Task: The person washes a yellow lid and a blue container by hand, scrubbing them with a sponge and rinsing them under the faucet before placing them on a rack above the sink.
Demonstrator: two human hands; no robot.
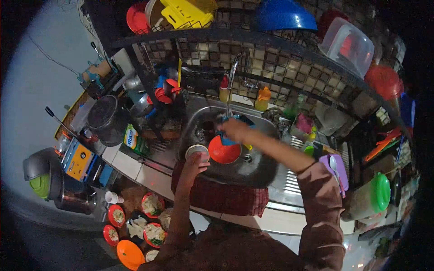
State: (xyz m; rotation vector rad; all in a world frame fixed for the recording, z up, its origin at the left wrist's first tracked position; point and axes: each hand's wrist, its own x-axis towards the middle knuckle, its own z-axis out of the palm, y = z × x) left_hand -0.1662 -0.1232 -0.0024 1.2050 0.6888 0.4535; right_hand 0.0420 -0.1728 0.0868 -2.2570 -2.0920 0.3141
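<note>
At the left side of the metal sink (pixel 262 169), my left hand (pixel 197 164) grips a small pale bowl (pixel 198 149) by its near side. My right hand (pixel 235 131) is below the tap (pixel 233 74), with its fingers closed. Under those fingers shows a dark blue item (pixel 224 139), whose kind I cannot make out; it may be in my grip. Just below, a red-orange bowl (pixel 224 152) lies in the sink, partly covered by the blue item.
A dark red cloth (pixel 226 198) hangs over the sink's front edge. Behind the sink stands an orange bottle (pixel 262 98). To the left are a dark pot (pixel 105 118) and a green packet (pixel 134 141). Red plates of food (pixel 152 204) sit low at left; a green-lidded container (pixel 373 198) stands at right.
</note>
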